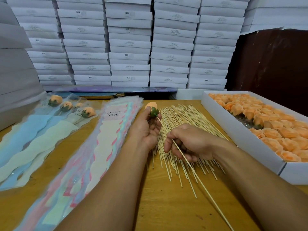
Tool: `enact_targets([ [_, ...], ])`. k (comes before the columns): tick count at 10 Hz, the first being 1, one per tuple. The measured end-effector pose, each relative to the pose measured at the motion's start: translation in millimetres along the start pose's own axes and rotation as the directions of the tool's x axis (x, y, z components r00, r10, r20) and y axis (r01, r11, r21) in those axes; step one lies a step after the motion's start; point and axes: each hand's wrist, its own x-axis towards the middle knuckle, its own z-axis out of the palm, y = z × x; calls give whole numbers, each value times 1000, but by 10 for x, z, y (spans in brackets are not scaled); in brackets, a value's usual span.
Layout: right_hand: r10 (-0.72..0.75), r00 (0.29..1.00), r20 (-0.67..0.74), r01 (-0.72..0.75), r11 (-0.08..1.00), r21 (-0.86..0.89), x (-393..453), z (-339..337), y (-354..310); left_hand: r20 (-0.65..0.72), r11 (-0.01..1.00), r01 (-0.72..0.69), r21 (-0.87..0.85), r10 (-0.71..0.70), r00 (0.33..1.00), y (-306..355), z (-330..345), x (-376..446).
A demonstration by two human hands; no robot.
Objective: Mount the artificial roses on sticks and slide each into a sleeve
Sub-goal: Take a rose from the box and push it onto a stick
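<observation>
**Seating the Stick in the Rose Base**

I hold the rose (pixel 152 108) in my left hand (pixel 146 129), fingers curled round its green base, just beyond the far end of the stick pile (pixel 181 135) on the counter (pixel 150 205). My right hand (pixel 188 144) pinches one stick (pixel 188 164) above the pile; its tip appears to meet the green base, though I cannot tell how deep it sits.

To do this step well, I judge:

- Keep the stick in line with the centre of the base.
- Push along the stick's length, not sideways; it looks thin and likely to bend.
- Grip the base, not the petals.

The empty sleeves (pixel 106 140) lie left of the pile, the finished roses (pixel 73 109) further left, and the box of roses (pixel 240 130) right of it.
</observation>
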Motion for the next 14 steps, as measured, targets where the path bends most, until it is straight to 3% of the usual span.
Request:
enact_targets([
  [9,1,1000,25,-2,999,36,1,-31,10,-26,997,-16,70,18,1000,6,-1,-17],
  [14,8,1000,19,-8,999,33,-2,-38,-1,-10,999,28,-23,-29,1000,19,-4,-7],
])
